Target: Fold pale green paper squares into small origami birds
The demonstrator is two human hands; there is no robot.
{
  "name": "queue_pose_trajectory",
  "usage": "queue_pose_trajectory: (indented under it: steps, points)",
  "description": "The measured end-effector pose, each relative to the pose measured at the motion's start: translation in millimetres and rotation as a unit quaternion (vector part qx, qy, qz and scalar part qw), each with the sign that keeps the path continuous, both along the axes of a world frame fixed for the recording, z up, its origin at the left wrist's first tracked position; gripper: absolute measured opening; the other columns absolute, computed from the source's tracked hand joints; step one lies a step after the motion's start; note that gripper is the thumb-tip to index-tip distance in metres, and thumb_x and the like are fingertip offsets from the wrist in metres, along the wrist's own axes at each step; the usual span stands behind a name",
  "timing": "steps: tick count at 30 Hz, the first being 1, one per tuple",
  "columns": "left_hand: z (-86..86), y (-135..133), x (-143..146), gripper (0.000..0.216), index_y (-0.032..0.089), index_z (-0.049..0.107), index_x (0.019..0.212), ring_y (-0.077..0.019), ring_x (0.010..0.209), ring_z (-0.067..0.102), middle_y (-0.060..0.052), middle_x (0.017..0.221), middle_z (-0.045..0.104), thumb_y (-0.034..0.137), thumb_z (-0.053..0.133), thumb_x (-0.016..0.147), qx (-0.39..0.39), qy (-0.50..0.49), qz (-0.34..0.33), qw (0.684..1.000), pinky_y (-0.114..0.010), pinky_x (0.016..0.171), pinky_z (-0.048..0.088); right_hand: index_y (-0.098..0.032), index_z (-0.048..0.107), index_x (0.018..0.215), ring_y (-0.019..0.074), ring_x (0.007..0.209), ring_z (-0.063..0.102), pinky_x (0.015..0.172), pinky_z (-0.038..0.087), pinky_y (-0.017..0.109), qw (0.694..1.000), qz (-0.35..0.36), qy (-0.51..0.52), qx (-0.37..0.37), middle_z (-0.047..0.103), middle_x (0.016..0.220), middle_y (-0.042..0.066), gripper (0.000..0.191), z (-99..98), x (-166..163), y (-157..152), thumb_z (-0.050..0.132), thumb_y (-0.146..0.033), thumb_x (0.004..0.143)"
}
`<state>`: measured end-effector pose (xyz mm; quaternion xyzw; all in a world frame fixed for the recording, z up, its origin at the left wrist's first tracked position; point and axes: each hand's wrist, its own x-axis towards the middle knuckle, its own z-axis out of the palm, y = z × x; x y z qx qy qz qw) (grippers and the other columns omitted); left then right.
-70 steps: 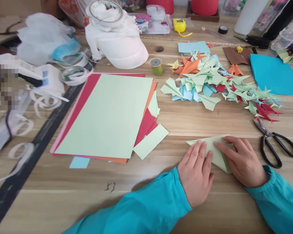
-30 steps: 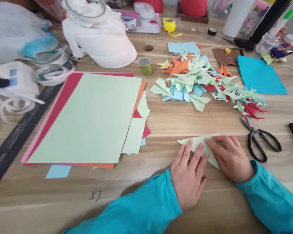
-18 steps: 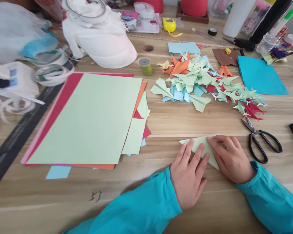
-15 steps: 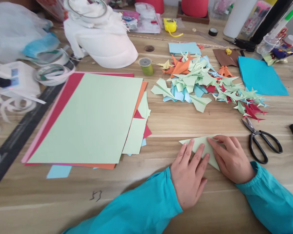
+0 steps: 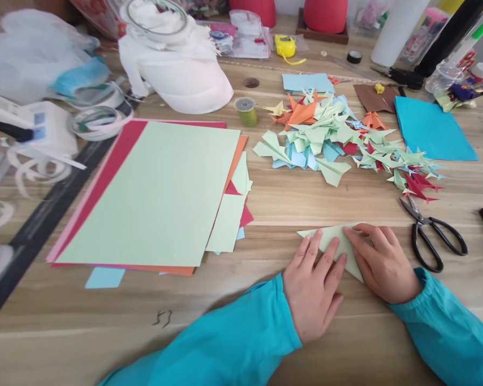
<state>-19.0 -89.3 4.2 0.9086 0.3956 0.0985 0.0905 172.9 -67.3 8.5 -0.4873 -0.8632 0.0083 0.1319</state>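
Seemingly mid-crease, the left hand (image 5: 312, 289), fingers spread, and right hand (image 5: 382, 265), fingers bent, pinch unclear, touch a pale-green paper triangle (image 5: 350, 264), the next move calling for firm smoothing beneath the fingertips.

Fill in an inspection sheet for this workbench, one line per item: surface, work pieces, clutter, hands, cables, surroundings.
Surface: wood-grain table, with a handwritten mark near the front.
Work pieces: folded pale green paper lying on the table; stack of coloured sheets to its left; pile of small folded papers beyond it.
Clutter: black-handled scissors at the right, blades slightly apart; yellow tape measure and small spool farther back.
Hands: left hand palm down on the folded paper; right hand touching its right part.
Cables: what looks like a dark lead at a white box, far left.
Surroundings: red object on a brown base, and white cylinder, at the back.
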Motion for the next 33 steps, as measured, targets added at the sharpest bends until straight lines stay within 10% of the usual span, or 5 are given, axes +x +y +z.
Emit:
queue_pose_trajectory:
  steps: [33]
  points:
    - [1.9,-12.3,-4.4,0.067,0.010,0.041,0.131,-0.0460,0.129,0.019,-0.019,0.142,0.029,0.051,0.044,0.078,0.020,0.002,0.088,0.996,-0.063,0.099,0.017,-0.018,0.053,0.121,0.0263,0.093,0.049,0.080,0.046,0.044,1.000,-0.006,0.011,-0.003,0.052,0.107,0.013,0.040,-1.6,1.9,0.5,0.049,-0.015,0.081]
